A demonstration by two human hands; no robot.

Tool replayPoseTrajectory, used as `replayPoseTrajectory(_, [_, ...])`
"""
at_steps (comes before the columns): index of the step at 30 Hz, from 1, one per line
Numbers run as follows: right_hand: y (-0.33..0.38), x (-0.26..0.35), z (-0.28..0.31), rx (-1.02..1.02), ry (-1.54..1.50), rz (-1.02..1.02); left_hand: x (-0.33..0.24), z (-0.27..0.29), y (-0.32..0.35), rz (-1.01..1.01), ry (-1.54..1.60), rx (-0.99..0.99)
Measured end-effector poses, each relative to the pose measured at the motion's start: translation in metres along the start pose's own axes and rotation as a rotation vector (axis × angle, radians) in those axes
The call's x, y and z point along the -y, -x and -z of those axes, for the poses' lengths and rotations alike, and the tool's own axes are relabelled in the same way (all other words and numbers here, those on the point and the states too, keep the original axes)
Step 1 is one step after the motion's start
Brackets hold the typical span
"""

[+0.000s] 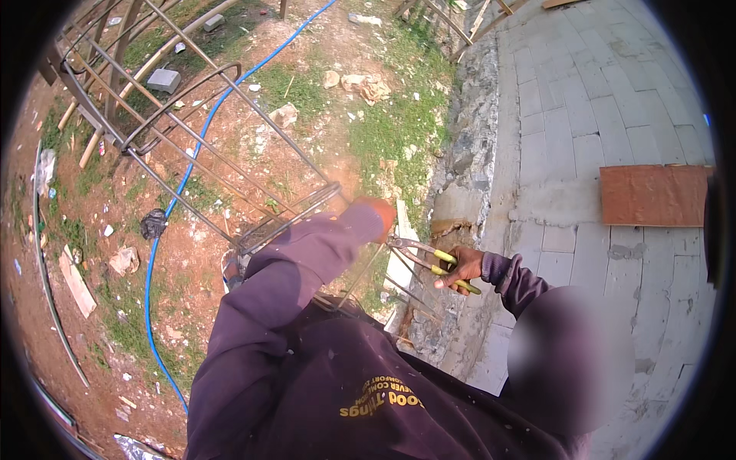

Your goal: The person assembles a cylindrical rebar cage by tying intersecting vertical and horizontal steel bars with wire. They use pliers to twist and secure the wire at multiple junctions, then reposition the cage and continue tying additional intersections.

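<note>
My right hand is wrapped round the yellow handles of a pair of pincers. The metal jaws point left, close to my left hand. That hand is beside the near end of a steel rebar cage; its fingers are blurred and partly hidden, so I cannot make out what they grip. The cage has long rods tied with square stirrups and reaches away to the upper left. More thin rods show below my hands, partly covered by my sleeve.
A blue hose curves over the littered dirt and grass on the left. Grey blocks form a paved surface on the right, bordered by a rough concrete edge. A reddish-brown board lies on it. A grey block sits beyond the cage.
</note>
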State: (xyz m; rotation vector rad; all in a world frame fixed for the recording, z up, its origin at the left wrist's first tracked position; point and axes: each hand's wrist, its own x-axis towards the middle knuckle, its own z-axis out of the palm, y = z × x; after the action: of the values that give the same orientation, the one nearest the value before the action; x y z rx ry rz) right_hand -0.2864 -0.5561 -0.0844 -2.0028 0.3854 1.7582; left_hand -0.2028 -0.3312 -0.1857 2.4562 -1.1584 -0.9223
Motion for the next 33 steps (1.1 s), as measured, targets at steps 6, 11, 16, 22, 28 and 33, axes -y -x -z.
replayPoseTrajectory(6, [0.021,-0.003,-0.007,-0.8,0.943,0.381,0.0,0.002,-0.009,0.026,0.016,0.051])
replayPoseTrajectory(11, [0.007,-0.002,0.011,-0.996,1.282,0.481,0.013,0.004,-0.022,0.016,0.017,0.049])
replayPoseTrajectory(16, [-0.014,0.011,0.034,-0.143,0.009,-0.082,0.024,-0.004,-0.025,-0.032,0.064,0.034])
replayPoseTrajectory(22, [-0.004,0.002,0.012,-0.687,0.968,0.304,0.026,-0.007,-0.023,0.015,0.048,0.044])
replayPoseTrajectory(28, [-0.001,-0.009,0.003,-1.117,1.364,0.473,0.023,-0.003,-0.038,0.022,0.106,0.085])
replayPoseTrajectory(33, [-0.005,0.007,0.016,-0.505,0.526,0.135,0.025,-0.009,-0.039,0.001,0.164,0.062])
